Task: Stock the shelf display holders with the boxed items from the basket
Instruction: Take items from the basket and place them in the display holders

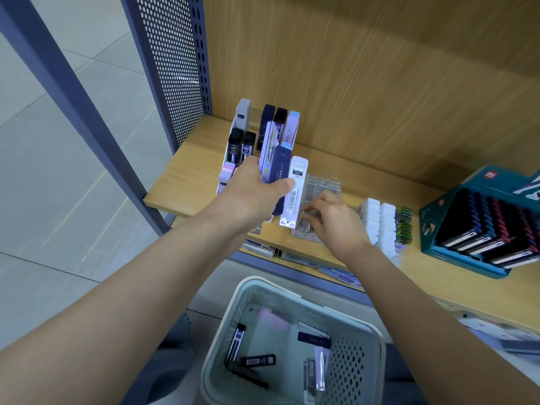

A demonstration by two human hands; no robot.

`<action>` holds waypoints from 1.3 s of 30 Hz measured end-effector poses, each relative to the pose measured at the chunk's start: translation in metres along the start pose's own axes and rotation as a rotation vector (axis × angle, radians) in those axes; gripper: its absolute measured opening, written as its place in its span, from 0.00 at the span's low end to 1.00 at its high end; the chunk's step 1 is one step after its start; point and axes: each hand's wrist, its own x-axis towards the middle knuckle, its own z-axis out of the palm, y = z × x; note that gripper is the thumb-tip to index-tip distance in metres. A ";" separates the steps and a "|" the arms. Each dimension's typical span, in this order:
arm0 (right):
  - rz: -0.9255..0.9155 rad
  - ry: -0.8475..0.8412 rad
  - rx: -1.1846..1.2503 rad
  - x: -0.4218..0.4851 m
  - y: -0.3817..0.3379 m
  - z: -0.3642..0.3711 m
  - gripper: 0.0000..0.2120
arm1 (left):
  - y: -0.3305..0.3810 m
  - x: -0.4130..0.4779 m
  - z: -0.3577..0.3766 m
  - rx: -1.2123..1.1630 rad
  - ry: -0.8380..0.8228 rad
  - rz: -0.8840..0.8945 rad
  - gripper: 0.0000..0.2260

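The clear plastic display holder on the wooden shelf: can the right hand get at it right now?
Probably yes. The right hand already rests at the near end of the clear plastic display holder, with nothing between them. The left hand, holding a bunch of slim boxes, stays just to its left.

A stationery shop: a wooden shelf (187,182) on perforated metal uprights (172,62) carries barcoded lead boxes (242,147) in display holders (226,159).
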 end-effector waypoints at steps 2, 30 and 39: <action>0.020 0.011 -0.070 0.001 0.000 0.000 0.10 | 0.000 0.000 0.000 0.011 -0.001 0.002 0.12; 0.308 0.280 0.676 -0.031 -0.001 -0.091 0.05 | -0.002 -0.002 -0.010 0.127 0.030 0.020 0.11; 0.316 0.137 0.292 -0.090 0.057 -0.091 0.02 | 0.005 -0.011 0.028 0.164 -0.045 0.048 0.09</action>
